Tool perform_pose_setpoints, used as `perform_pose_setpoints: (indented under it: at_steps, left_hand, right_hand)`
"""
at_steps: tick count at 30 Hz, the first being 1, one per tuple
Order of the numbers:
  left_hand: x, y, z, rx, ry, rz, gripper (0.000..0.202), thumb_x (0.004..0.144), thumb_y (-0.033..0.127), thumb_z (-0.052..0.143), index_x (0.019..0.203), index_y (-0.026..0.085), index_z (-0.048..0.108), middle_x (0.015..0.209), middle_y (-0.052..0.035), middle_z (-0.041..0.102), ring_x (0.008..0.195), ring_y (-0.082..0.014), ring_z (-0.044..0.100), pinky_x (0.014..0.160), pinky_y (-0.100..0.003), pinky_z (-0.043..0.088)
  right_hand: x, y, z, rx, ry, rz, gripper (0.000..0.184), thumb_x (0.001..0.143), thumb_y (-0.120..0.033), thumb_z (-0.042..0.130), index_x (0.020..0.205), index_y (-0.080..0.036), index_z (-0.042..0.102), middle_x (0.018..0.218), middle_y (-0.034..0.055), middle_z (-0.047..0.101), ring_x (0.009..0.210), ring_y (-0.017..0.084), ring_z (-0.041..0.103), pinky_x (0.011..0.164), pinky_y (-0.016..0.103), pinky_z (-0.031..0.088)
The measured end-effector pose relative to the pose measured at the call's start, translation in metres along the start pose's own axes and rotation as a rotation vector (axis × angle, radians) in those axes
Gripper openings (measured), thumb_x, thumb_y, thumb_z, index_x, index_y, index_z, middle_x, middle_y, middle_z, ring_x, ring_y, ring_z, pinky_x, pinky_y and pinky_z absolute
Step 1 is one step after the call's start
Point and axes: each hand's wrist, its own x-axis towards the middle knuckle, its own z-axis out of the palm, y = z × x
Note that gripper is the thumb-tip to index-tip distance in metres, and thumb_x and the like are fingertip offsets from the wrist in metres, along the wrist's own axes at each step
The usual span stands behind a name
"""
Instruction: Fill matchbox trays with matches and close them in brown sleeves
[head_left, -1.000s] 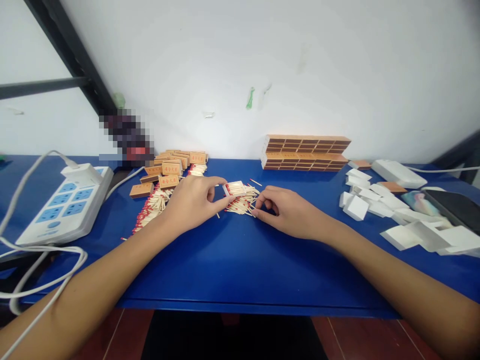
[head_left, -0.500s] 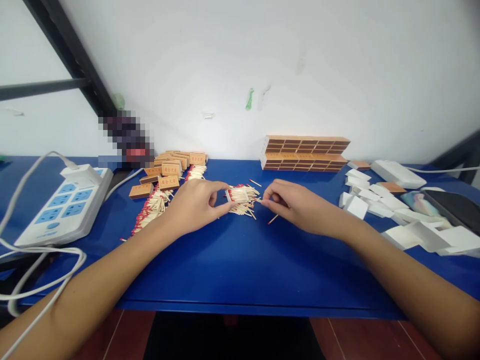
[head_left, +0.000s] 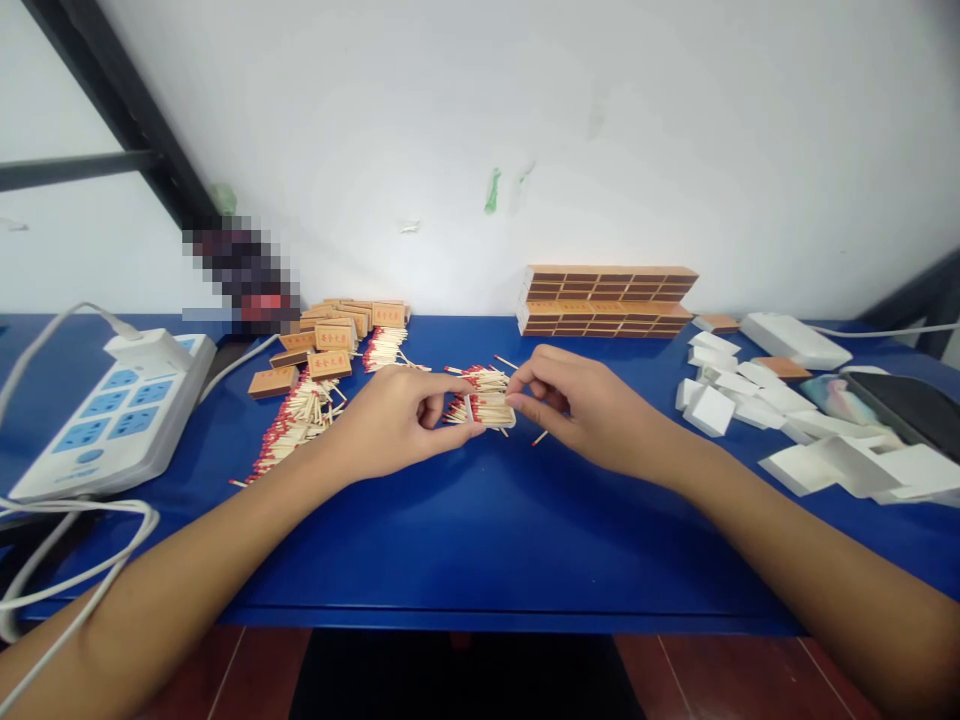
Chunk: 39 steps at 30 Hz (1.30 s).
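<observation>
My left hand point(head_left: 409, 420) pinches the left end of a small white matchbox tray point(head_left: 514, 414) between thumb and fingers. Red-tipped matches point(head_left: 491, 408) lie lengthwise in the tray. At its right end, my right hand point(head_left: 566, 395) has thumb and fingertips closed together; whatever is between them is too small to make out. Behind and partly under the tray is a loose pile of matches point(head_left: 486, 378). A single match point(head_left: 540, 438) lies below my right hand.
More matches point(head_left: 296, 430) and closed matchboxes point(head_left: 330, 365) lie on the left, near a power strip point(head_left: 161, 440) with a white cable. Stacked matchboxes point(head_left: 607, 318) stand against the wall. Empty white trays point(head_left: 709, 410), a white power bank-like block point(head_left: 795, 340) and a phone point(head_left: 907, 405) are right.
The tray has come slightly nearer and to the right in my left hand. My right hand's fingertips have moved left, up to the tray's right end.
</observation>
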Motion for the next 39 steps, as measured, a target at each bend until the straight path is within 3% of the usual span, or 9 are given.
perform_pose_setpoints:
  at_steps: [10, 15, 19, 23, 31, 36, 39]
  left_hand:
    - [0.0, -0.002, 0.001, -0.1, 0.029, -0.049, 0.031, 0.087, 0.039, 0.079, 0.112, 0.019, 0.082, 0.057, 0.0079, 0.049, 0.052, -0.0076, 0.04, 0.053, -0.021, 0.034]
    - [0.001, 0.001, 0.0, -0.16, 0.003, -0.051, 0.033, 0.087, 0.039, 0.079, 0.112, 0.018, 0.082, 0.056, 0.0075, 0.048, 0.053, -0.0077, 0.039, 0.053, -0.021, 0.035]
    - [0.001, 0.004, 0.0, -0.22, -0.013, -0.066, 0.031, 0.086, 0.036, 0.08, 0.109, 0.016, 0.081, 0.06, 0.0048, 0.06, 0.053, -0.0076, 0.045, 0.053, -0.021, 0.041]
    - [0.001, 0.005, 0.0, -0.239, -0.002, -0.078, 0.027, 0.086, 0.037, 0.08, 0.105, 0.017, 0.082, 0.077, -0.0014, 0.078, 0.057, -0.0086, 0.055, 0.056, -0.021, 0.047]
    - [0.001, 0.007, 0.0, -0.249, -0.006, -0.104, 0.031, 0.086, 0.036, 0.08, 0.113, 0.02, 0.082, 0.089, -0.0029, 0.083, 0.063, -0.0116, 0.065, 0.059, -0.022, 0.052]
    - [0.004, 0.002, -0.002, -0.151, 0.104, -0.198, 0.031, 0.086, 0.043, 0.081, 0.105, 0.018, 0.081, 0.082, -0.0023, 0.082, 0.057, -0.0113, 0.064, 0.056, -0.023, 0.051]
    - [0.006, -0.001, -0.005, -0.078, 0.194, -0.234, 0.032, 0.085, 0.046, 0.082, 0.101, 0.018, 0.081, 0.081, -0.0019, 0.081, 0.059, -0.0122, 0.066, 0.058, -0.024, 0.052]
  right_hand:
    - [0.0, -0.002, -0.006, 0.012, 0.025, -0.023, 0.013, 0.104, -0.031, 0.059, 0.097, -0.023, 0.067, 0.09, 0.0031, 0.059, 0.074, 0.016, 0.053, 0.066, 0.03, 0.041]
    - [0.0, -0.003, -0.004, 0.036, -0.021, -0.012, 0.016, 0.105, -0.032, 0.057, 0.095, -0.022, 0.063, 0.091, 0.0032, 0.059, 0.075, 0.016, 0.053, 0.067, 0.03, 0.041]
    - [0.0, -0.007, -0.002, 0.06, -0.042, 0.011, 0.018, 0.107, -0.035, 0.055, 0.096, -0.023, 0.062, 0.09, 0.0026, 0.059, 0.077, 0.017, 0.055, 0.069, 0.031, 0.041]
    - [0.0, -0.009, -0.003, 0.07, -0.021, 0.003, 0.02, 0.106, -0.037, 0.057, 0.092, -0.023, 0.062, 0.089, 0.0022, 0.059, 0.076, 0.016, 0.053, 0.069, 0.031, 0.04]
    - [0.0, -0.014, -0.004, 0.058, 0.05, -0.021, 0.016, 0.106, -0.037, 0.058, 0.098, -0.024, 0.064, 0.087, 0.0023, 0.059, 0.073, 0.016, 0.051, 0.067, 0.031, 0.04]
    - [0.002, -0.007, -0.004, -0.001, 0.201, 0.108, 0.019, 0.104, -0.036, 0.059, 0.093, -0.022, 0.065, 0.078, 0.0011, 0.058, 0.068, 0.016, 0.05, 0.064, 0.032, 0.038]
    - [0.003, -0.003, 0.001, -0.073, 0.086, 0.165, 0.023, 0.098, -0.04, 0.067, 0.085, -0.021, 0.066, 0.08, 0.002, 0.061, 0.07, 0.016, 0.053, 0.065, 0.032, 0.037]
